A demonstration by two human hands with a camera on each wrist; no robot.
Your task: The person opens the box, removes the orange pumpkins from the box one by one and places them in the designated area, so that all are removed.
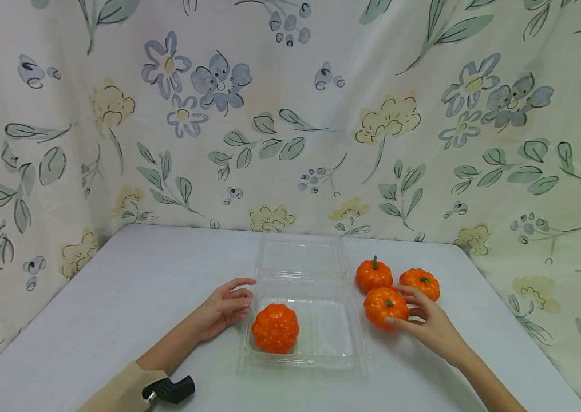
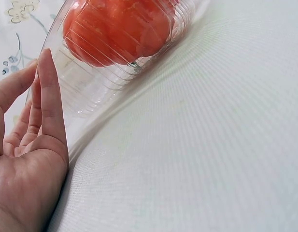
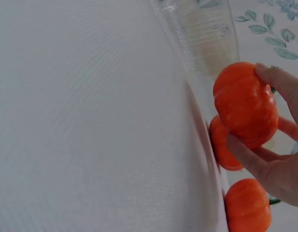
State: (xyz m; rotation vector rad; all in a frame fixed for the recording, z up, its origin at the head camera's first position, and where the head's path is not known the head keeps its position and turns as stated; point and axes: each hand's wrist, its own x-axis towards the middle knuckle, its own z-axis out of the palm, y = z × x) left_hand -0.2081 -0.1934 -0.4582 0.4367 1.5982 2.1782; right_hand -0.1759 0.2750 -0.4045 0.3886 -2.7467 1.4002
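Here, a person's right hand (image 1: 429, 326) curves around an orange pumpkin (image 1: 383, 309), thumb on the near side and fingers on the far side, spread about as wide as the pumpkin itself. Its green stem faces up, and the right wrist view suggests that it is raised off the bench (image 1: 141, 286), just right of a clear plastic container (image 1: 331, 329). The left hand (image 1: 220, 309) is loosely extended, fingertips at the container's left edge, with no firm grip visible; it seems to be steadying the plastic.

The step in hand looks like lifting this pumpkin to bring it across to the container. The next move, I judge, calls for raising it over the right rim, travelling left and lowering it onto the bare right part of the base, while the left hand keeps the light plastic from sliding.

Inside the base, on the left, sits one pumpkin (image 1: 276, 329), its underside up and its stem beneath. The clear lid (image 1: 303, 254) lies folded back, away from the person. Right of the container, beyond the held one, are a pumpkin with a tall stem (image 1: 374, 277) and, farther right, a pumpkin with a short stem (image 1: 421, 283). Farther out, a floral curtain (image 1: 269, 86) hangs behind the white bench.
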